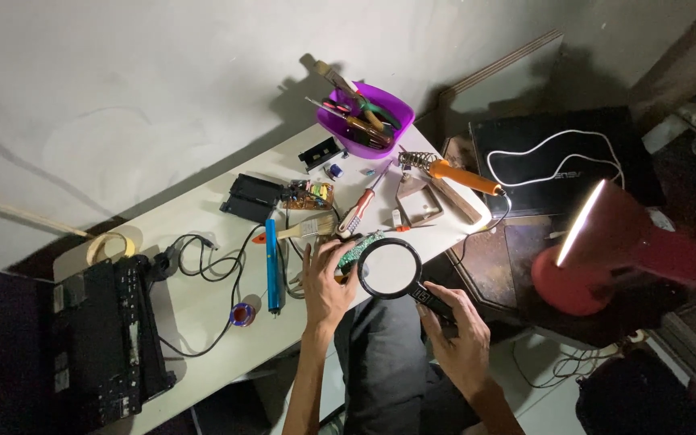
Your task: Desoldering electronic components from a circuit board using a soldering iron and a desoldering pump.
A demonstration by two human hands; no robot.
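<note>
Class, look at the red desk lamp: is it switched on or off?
On: the red desk lamp shows a bright glowing strip at its shade's rim.

A round magnifying glass [391, 270] with a black rim and a black handle is held up just off the near edge of the white desk [203, 314]. Its handle points down and to the right, and its glass looks pale and bright. Just behind its left rim sits a small green circuit board [356, 250], long and thin, tilted a little, with part of it hidden.
</note>
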